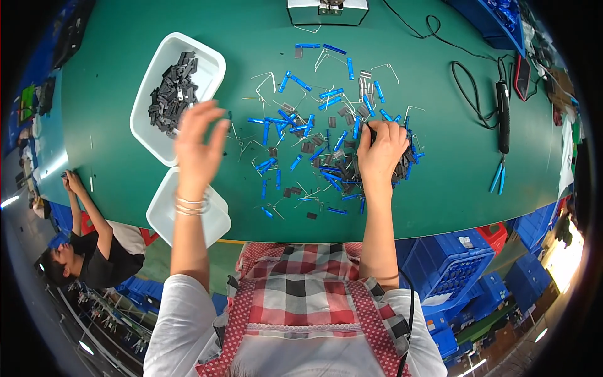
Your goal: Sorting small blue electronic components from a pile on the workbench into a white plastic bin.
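Observation:
My left hand [200, 144] is over the near right edge of a white bin [139, 129], its fingers apart and nothing seen in them. Inside that bin lies a heap of small black plastic pieces [173, 91]. Further right, my right hand [383, 154] reaches into a dense pile of black pieces [352, 166] and blue strips. Its fingers are curled down and closed; what they hold is hidden. Around the pile, more blue strips [330, 93], thin bent wire springs [270, 78] and dark flat bits [331, 122] are scattered on the green table [276, 25].
A second white bin [217, 220] stands below the first, partly behind my left forearm. At the right lie a black corded tool [504, 119] and blue-handled pliers [498, 178]. A metal-topped device [328, 11] stands at the far edge. Another person [100, 245] sits at the left.

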### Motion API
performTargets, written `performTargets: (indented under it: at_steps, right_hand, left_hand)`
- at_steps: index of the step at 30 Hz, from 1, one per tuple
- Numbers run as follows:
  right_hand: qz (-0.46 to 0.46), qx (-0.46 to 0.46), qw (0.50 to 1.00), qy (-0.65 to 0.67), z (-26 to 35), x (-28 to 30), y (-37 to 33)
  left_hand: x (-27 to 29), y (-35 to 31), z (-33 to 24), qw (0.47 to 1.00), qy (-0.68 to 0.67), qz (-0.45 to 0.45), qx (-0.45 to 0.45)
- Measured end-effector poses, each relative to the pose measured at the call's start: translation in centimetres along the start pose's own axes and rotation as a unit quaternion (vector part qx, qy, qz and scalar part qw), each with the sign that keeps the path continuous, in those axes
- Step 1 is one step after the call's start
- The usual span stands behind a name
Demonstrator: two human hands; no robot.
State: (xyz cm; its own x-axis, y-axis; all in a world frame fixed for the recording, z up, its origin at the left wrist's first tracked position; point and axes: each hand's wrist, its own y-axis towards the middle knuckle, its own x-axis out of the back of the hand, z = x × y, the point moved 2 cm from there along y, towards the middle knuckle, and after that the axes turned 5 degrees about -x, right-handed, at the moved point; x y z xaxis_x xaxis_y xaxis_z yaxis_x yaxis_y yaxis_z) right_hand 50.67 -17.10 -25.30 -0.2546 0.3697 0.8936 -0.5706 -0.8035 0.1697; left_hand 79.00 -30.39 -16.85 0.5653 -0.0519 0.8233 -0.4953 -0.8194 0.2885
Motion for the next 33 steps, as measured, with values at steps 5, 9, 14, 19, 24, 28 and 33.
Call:
performTargets:
  at_steps: [5,9,14,19,24,28,33]
  right_hand:
    - [0.008,-0.007,1.000,0.009,0.0,0.9,0.4]
    - [0.041,-0.019,0.998,0.041,-0.3,0.7,0.6]
    - [0.056,-0.105,0.972,0.202,0.8,1.3,-0.7]
    - [0.066,-0.076,0.949,0.298,3.8,1.9,-2.2]
    - [0.093,-0.074,0.928,0.355,5.3,1.6,-3.1]
    - [0.131,-0.081,0.915,0.372,6.4,0.8,-3.7]
    - [0.187,-0.055,0.913,0.359,7.2,0.0,-3.6]
  left_hand:
    - [-5.0,-0.8,-4.9,0.986,-0.151,0.066,0.035]
    - [-8.1,-1.3,-5.6,0.975,-0.192,0.100,0.041]
    - [-9.4,-0.7,-6.0,0.993,-0.052,0.108,0.007]
    - [-10.3,-0.2,-5.0,0.988,-0.030,0.154,-0.005]
    - [-9.1,-0.2,-4.6,0.989,-0.053,0.135,-0.012]
    - [-9.5,-1.2,-3.7,0.983,-0.048,0.177,0.015]
    - [-8.5,-1.6,-3.4,0.972,-0.100,0.188,0.096]
